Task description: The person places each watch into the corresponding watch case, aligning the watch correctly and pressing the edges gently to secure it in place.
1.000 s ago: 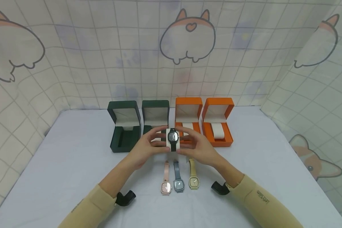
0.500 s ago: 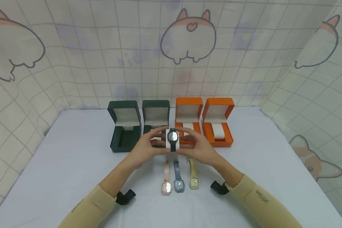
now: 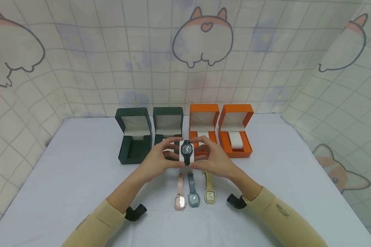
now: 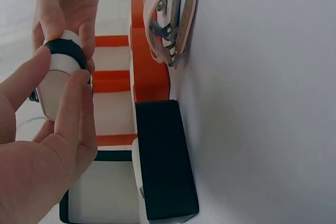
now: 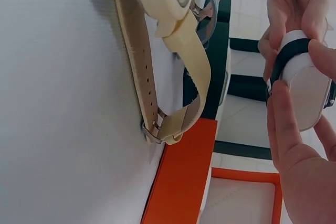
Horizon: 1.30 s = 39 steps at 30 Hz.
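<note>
A black watch (image 3: 187, 149) is strapped round a white cushion (image 4: 54, 95), raised over the table with its dial facing up in the head view. My left hand (image 3: 157, 158) holds the cushion from the left, with thumb and fingertips at its edge. From the right, my right hand (image 3: 215, 158) grips the other side the same way. In the right wrist view, the dark strap (image 5: 292, 52) wraps the cushion's end, fingertips right beside it. Below the hands lie a pink watch (image 3: 180, 202), a blue watch (image 3: 193, 199) and a yellow watch (image 3: 210, 196).
Behind the hands stand two green boxes, left (image 3: 131, 112) and right (image 3: 168, 110), and two orange boxes, left (image 3: 204, 107) and right (image 3: 237, 108), lids up. The left green box has a dark hollow; the right orange one holds a white cushion (image 3: 235, 140). A patterned curtain (image 3: 111, 68) hangs behind.
Both hands keep the same hold on the cushion. The watch has tipped slightly, and the glare on its dial has faded. The head view has shifted a little.
</note>
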Each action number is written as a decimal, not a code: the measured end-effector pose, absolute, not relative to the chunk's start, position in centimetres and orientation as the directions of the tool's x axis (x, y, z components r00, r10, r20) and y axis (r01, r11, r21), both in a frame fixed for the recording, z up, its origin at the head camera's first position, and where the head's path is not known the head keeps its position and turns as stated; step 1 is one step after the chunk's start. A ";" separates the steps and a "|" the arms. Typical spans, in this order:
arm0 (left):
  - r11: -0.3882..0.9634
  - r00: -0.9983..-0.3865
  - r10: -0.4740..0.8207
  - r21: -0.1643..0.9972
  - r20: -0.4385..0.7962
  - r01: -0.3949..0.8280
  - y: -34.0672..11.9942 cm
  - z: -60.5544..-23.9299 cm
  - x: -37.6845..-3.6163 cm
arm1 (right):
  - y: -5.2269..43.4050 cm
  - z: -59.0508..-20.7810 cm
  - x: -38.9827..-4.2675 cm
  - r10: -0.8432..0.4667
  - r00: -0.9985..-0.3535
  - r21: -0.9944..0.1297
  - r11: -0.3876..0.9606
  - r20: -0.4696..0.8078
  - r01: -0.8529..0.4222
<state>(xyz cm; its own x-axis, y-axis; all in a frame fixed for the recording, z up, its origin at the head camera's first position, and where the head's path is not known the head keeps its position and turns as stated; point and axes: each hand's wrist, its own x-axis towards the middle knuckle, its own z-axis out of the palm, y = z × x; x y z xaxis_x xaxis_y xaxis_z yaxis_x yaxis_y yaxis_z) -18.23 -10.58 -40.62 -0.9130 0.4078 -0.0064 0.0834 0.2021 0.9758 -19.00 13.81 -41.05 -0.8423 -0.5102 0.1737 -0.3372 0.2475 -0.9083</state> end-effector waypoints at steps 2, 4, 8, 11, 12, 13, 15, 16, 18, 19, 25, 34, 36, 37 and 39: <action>0.202 -0.911 0.413 0.976 -0.011 0.080 -10.6 -40.5 -18.2 | 13.8 -40.9 -19.0 -0.512 -0.842 -0.906 0.253 0.172 -0.339; 0.199 -0.910 0.415 0.977 -0.013 0.077 -10.6 -40.5 -18.2 | 13.8 -40.8 -19.0 -0.514 -0.840 -0.907 0.249 0.174 -0.341; 0.200 -0.909 0.416 0.977 -0.014 0.077 -10.6 -40.5 -18.1 | 13.7 -41.0 -19.0 -0.518 -0.836 -0.911 0.233 0.180 -0.340; 0.212 -0.909 0.417 0.973 -0.008 0.089 -10.7 -40.4 -18.1 | 13.7 -41.3 -19.0 -0.526 -0.833 -0.912 0.235 0.171 -0.336; 0.216 -0.909 0.417 0.972 -0.005 0.093 -10.8 -40.4 -18.1 | 13.7 -41.4 -19.0 -0.530 -0.831 -0.910 0.240 0.167 -0.337; 0.218 -0.908 0.418 0.971 -0.005 0.095 -10.8 -40.5 -18.0 | 13.7 -41.4 -19.0 -0.533 -0.830 -0.907 0.249 0.164 -0.339; 0.221 -0.909 0.416 0.970 -0.005 0.096 -11.0 -40.6 -17.9 | 13.7 -41.5 -19.0 -0.543 -0.824 -0.899 0.263 0.161 -0.349; 0.221 -0.909 0.416 0.970 -0.004 0.097 -11.1 -40.6 -17.9 | 13.7 -41.6 -19.1 -0.548 -0.821 -0.895 0.269 0.162 -0.356; 0.224 -0.909 0.416 0.969 0.001 0.104 -11.3 -40.8 -17.8 | 13.7 -41.4 -19.1 -0.559 -0.813 -0.890 0.271 0.164 -0.366; 0.226 -0.909 0.416 0.968 0.005 0.108 -11.5 -40.8 -17.8 | 13.7 -41.4 -19.1 -0.563 -0.811 -0.891 0.271 0.161 -0.365; 0.261 -0.913 0.408 0.957 0.013 0.130 -12.3 -41.3 -18.0 | 14.0 -41.3 -19.3 -0.574 -0.808 -0.893 0.284 0.132 -0.348; 0.319 -0.930 0.367 0.939 -0.001 0.125 -14.2 -41.4 -18.4 | 14.4 -40.9 -19.7 -0.581 -0.803 -0.842 0.360 0.134 -0.401; 0.328 -0.932 0.362 0.937 -0.006 0.122 -14.7 -41.3 -18.4 | 14.5 -40.9 -19.9 -0.595 -0.793 -0.839 0.357 0.134 -0.410; 0.333 -0.933 0.360 0.935 -0.007 0.122 -14.9 -41.2 -18.4 | 14.5 -40.8 -20.0 -0.599 -0.789 -0.838 0.358 0.132 -0.412; 0.340 -0.935 0.353 0.932 -0.006 0.123 -15.3 -41.0 -18.5 | 14.6 -40.8 -20.2 -0.608 -0.783 -0.836 0.358 0.130 -0.416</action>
